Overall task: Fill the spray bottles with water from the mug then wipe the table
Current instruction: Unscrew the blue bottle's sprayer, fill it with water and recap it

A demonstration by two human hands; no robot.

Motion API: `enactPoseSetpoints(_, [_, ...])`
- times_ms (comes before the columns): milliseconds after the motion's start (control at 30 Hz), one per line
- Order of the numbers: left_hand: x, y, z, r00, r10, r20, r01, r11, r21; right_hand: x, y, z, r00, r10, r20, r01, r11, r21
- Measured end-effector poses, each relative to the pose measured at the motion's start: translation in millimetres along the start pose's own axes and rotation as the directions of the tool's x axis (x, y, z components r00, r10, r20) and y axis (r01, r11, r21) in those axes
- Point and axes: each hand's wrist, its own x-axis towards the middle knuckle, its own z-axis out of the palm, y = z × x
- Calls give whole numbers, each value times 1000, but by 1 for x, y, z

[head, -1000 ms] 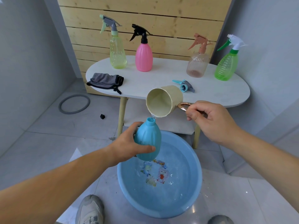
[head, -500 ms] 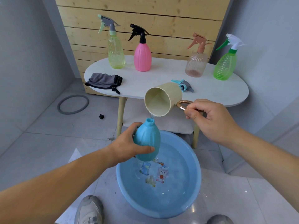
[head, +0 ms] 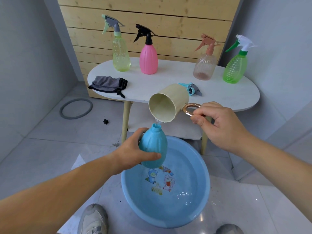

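Note:
My left hand grips a blue bottle with no spray head, upright above a blue basin of water. My right hand holds a cream mug by its copper ring handle, tipped so its mouth faces down-left. A thin stream of water falls from the mug's rim into the bottle's neck. The bottle's blue-grey spray head lies on the white oval table. A yellow-green bottle, a pink bottle, a peach bottle and a green bottle stand on the table.
A grey cloth lies at the table's left end. A wooden slat panel backs the table. On the tiled floor sit a grey ring and a small black piece. My shoes stand beside the basin.
The mug has tipped further and water now streams into the blue bottle. Both hands have otherwise stayed over the basin.

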Motion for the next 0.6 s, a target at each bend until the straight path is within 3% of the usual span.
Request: enactPoseSetpoints(600, [-2, 0, 0, 1000, -8, 2, 8, 1000, 16, 0, 2, 1, 986, -167, -16, 164, 979, -122])
